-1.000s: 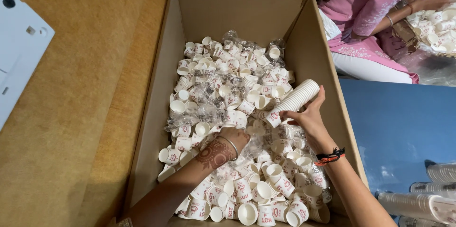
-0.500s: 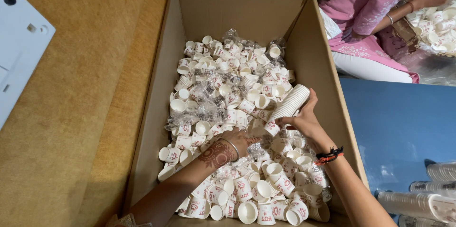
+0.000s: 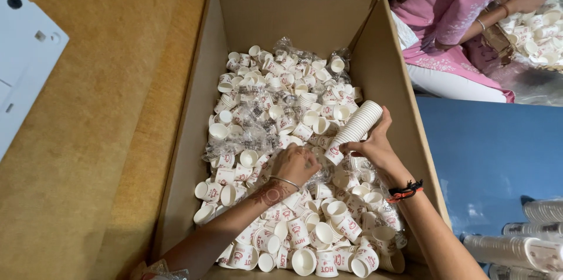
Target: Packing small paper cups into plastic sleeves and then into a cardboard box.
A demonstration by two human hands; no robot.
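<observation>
The right hand (image 3: 375,145) is closed around a stack (image 3: 353,130) of nested white paper cups, gripping it near its lower end, with the thumb and fingers wrapped round it. The stack lies tilted, its upper end pointing up and away toward the right wall of the box (image 3: 387,80), its lower end down among the loose cups. A black and red band (image 3: 406,191) sits on the right wrist.

The left hand (image 3: 295,164) is just beside the stack's lower end, to its left, curled palm down onto the loose cups (image 3: 270,116). Its fingertips are buried among them, so I cannot tell whether it has one in its grasp. A thin metal bangle (image 3: 285,181) circles the left wrist.

Both hands are inside the box, a large open cardboard one, toward its near right part. The loose cups fill its floor in a jumbled heap: small, white, some with red print, lying every way, with bits of clear plastic wrap mixed in toward the far end of the box.

Left of the box lies a tan carpeted floor (image 3: 88,139), and at the far left edge of the view a white flat panel (image 3: 23,57). Right of the box is a blue surface (image 3: 487,157), and at its near right corner lie more long stacks of cups (image 3: 516,248) on their sides. Beyond the far right corner of the box sits another person in pink clothes (image 3: 451,16), with a hand (image 3: 525,1) at a separate heap of cups (image 3: 548,28).
</observation>
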